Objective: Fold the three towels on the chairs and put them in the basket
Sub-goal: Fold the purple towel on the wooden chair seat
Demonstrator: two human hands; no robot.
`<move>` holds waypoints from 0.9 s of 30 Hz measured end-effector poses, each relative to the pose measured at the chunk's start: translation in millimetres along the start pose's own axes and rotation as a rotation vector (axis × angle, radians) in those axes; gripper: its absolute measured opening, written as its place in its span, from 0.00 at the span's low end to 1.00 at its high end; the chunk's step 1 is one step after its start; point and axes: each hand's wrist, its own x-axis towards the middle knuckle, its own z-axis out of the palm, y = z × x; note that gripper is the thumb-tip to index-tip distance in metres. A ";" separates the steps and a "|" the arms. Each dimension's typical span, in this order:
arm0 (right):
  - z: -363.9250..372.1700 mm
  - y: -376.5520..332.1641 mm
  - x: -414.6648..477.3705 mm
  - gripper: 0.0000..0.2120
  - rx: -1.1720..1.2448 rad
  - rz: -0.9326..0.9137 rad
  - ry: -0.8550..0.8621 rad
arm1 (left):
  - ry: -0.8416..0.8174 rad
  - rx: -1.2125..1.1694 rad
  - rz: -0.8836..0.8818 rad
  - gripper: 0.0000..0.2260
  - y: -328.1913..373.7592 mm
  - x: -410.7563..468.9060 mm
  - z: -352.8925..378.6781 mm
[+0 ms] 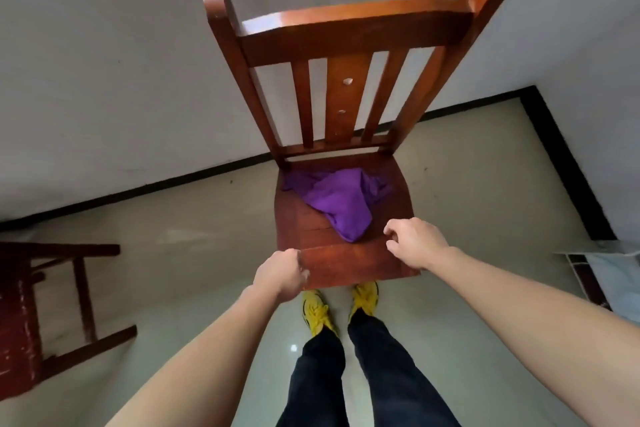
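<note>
The right hand (415, 243) holds nothing: its fingers are loosely curled and it hovers over the front right part of the seat (349, 263), just beside the near tip of the towel (339, 201) but not touching it. The left hand (280, 274) is curled at the front left corner of the seat and seems to grip its edge (the fingertips are hidden, so this is only a judgement). The towel is purple and lies crumpled on the seat of the chair (346, 24), spread from the back of the seat toward the front, with a narrow end pointing to the person. It looks thin, soft and light, so it will probably hang limp and keep no shape when lifted. One hand is enough for the weight, but the folding needs two. The near end is the easiest place for a first pinch. After that I would look for two corners of one edge, because a grip in the middle gives only a bundle. The wood looks smooth, so the cloth may slide on it. No fold is made in this towel yet. Around the chair are a pale shiny floor (194, 236) and a white wall (104, 62), and the person's yellow shoes (315, 312) stand just under the front of the seat. At the left is other dark red wooden furniture (52, 288), with no towel that I can see. At the right edge a pale object (609, 267) is cut by the frame; I cannot tell if it is the basket.
</note>
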 end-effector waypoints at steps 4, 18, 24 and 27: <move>27.2 14.3 55.5 0.15 0.042 0.011 -0.064 | -0.027 -0.105 -0.047 0.09 4.0 44.6 26.2; 87.1 13.3 209.8 0.15 0.494 0.141 0.266 | 0.108 -1.161 -0.400 0.14 -0.4 204.8 79.0; 148.7 10.0 103.6 0.08 0.321 -0.296 0.429 | 0.015 -1.563 -0.505 0.26 1.9 221.6 71.9; 181.3 27.9 74.0 0.09 0.160 -0.393 0.328 | 0.086 -1.505 -0.514 0.16 7.5 224.5 68.2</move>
